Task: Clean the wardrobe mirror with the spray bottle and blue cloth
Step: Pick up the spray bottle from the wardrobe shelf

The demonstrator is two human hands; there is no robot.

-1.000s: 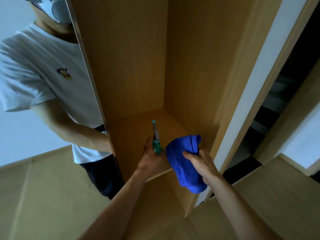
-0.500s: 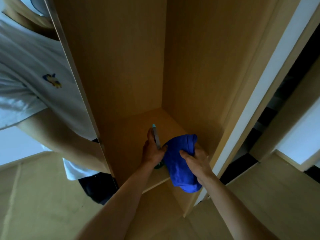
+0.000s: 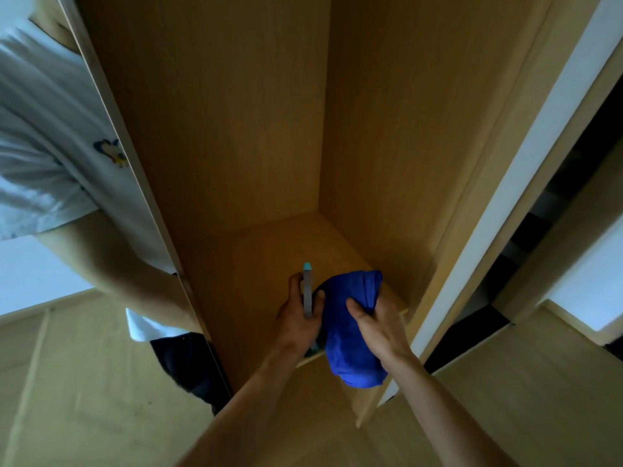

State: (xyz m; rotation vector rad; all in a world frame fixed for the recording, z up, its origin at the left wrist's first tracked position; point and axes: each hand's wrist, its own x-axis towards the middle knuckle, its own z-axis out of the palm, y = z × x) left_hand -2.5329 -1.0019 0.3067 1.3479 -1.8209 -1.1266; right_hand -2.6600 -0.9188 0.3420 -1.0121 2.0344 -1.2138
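Note:
The wardrobe mirror (image 3: pixel 67 298) fills the left side on an open door and reflects a person in a white T-shirt. My left hand (image 3: pixel 296 318) is closed around the spray bottle (image 3: pixel 307 291), whose grey nozzle with a teal tip points away over the wooden shelf (image 3: pixel 249 271). The bottle's body is mostly hidden under my hand. Right beside it, my right hand (image 3: pixel 381 325) grips the bunched blue cloth (image 3: pixel 350 335), which hangs over the shelf's front edge. Both hands are low, at the shelf front.
The wardrobe compartment (image 3: pixel 236 112) is a bare wooden box with tall side walls. A white door frame (image 3: pixel 499 203) runs along its right, with a dark opening (image 3: pixel 553 237) beyond. Light wooden floor (image 3: pixel 505 399) lies below.
Both hands have lowered toward the shelf front with the bottle and cloth. The view has come closer to the wardrobe and the mirror reflection has shifted left.

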